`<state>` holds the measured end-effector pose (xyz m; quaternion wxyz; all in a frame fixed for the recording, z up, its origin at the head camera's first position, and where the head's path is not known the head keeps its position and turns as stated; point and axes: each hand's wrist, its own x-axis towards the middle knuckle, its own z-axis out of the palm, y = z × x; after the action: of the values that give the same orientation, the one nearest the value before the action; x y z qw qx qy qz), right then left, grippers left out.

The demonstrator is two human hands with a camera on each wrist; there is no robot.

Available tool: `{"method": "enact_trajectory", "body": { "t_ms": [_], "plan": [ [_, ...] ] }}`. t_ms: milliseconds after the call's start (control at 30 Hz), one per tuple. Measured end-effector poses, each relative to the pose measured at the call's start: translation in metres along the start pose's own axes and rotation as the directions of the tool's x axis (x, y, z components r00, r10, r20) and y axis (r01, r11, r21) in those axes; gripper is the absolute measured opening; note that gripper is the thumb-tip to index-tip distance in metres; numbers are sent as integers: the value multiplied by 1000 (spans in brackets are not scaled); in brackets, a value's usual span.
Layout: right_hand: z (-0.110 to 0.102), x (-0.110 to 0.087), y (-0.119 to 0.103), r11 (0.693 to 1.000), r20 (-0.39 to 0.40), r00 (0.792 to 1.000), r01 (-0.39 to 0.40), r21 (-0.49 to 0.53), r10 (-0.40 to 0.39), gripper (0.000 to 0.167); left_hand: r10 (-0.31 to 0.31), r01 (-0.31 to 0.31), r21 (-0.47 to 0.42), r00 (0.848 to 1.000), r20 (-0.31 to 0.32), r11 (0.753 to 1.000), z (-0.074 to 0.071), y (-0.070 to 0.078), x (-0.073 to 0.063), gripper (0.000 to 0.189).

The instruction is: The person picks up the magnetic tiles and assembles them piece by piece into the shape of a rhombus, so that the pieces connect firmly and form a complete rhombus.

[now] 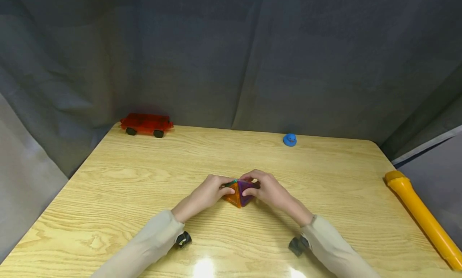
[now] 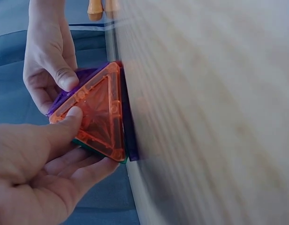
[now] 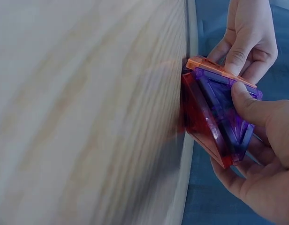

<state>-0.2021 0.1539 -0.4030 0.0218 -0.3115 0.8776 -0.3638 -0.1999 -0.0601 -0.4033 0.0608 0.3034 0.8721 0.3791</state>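
Note:
In the head view, both hands meet over a small peaked shape made of translucent triangular magnetic tiles, low over the table. My left hand (image 1: pixel 205 193) pinches the orange magnetic tile (image 2: pixel 100 112), its thumb on the front face and its fingers behind. A green tile (image 2: pixel 98 149) shows along the orange one's lower edge in the left wrist view. My right hand (image 1: pixel 270 191) grips the purple magnetic tile (image 3: pixel 224 105) with the thumb on its face. Beside the purple tile, in the right wrist view, a red tile (image 3: pixel 203 123) faces the tabletop. The shape's inside is hidden.
A red wheeled toy car base (image 1: pixel 146 124) stands at the table's far left corner. Near the back edge sits a small blue toy (image 1: pixel 290 140). Along the right edge of the wooden table (image 1: pixel 108 197) lies a long yellow-orange plastic stick (image 1: pixel 422 214). Dark curtains (image 1: pixel 187 61) hang behind.

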Motion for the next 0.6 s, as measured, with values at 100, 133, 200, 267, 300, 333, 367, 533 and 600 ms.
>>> {"method": "enact_trajectory", "body": {
  "t_ms": [100, 133, 200, 267, 300, 333, 367, 533, 600],
  "plan": [
    [-1, 2, 3, 1000, -13, 1000, -9, 0, 9, 33, -8, 8, 4, 1000, 1, 1000, 0, -1, 5, 33],
    [-1, 3, 4, 1000, -18, 1000, -10, -4, 10, 34, -10, 10, 11, 1000, 1, 1000, 0, -1, 6, 33],
    [-1, 5, 6, 1000, -32, 999, -13, -6, 13, 34, -14, 14, 16, 1000, 0, 1000, 0, -1, 9, 34],
    [-1, 5, 7, 1000, -42, 999, -20, -12, 20, 35, -19, 19, 23, 1000, -1, 1000, 0, -1, 11, 34],
    [-1, 6, 7, 1000, -45, 999, -20, -20, 20, 35, -23, 23, 24, 1000, -1, 999, 0, -1, 11, 35],
    [-1, 6, 8, 999, -47, 999, -25, -23, 24, 35, -26, 26, 27, 1000, 1, 999, 0, -1, 12, 35],
    [-1, 6, 8, 999, -51, 998, -29, -29, 28, 35, -32, 32, 24, 999, 4, 999, 0, -1, 12, 35],
    [-2, 6, 9, 999, -62, 998, -32, -44, 30, 35, -64, 64, 6, 998, 17, 998, 0, -1, 13, 34],
    [-2, 4, 9, 998, -65, 997, -34, -52, 30, 37, -83, 83, 9, 996, 21, 997, 0, -2, 12, 37]
  ]
}}
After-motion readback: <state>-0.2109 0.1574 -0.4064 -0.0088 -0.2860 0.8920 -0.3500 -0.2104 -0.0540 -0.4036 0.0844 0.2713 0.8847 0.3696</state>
